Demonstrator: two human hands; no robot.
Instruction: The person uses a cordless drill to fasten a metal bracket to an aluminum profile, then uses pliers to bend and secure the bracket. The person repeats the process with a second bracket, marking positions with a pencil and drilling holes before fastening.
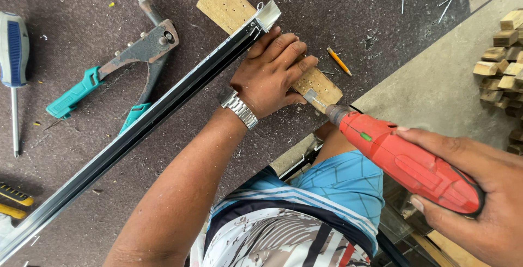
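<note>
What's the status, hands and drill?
Left hand pressing small metal piece onto wood block. Right hand gripping red drill, bit at the piece. Long rail beside left wrist; riveter clear.

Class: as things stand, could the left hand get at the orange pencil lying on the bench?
Probably yes. The left hand presses a wooden block, and the pencil lies just beyond its fingers on the open bench, nothing between.
</note>
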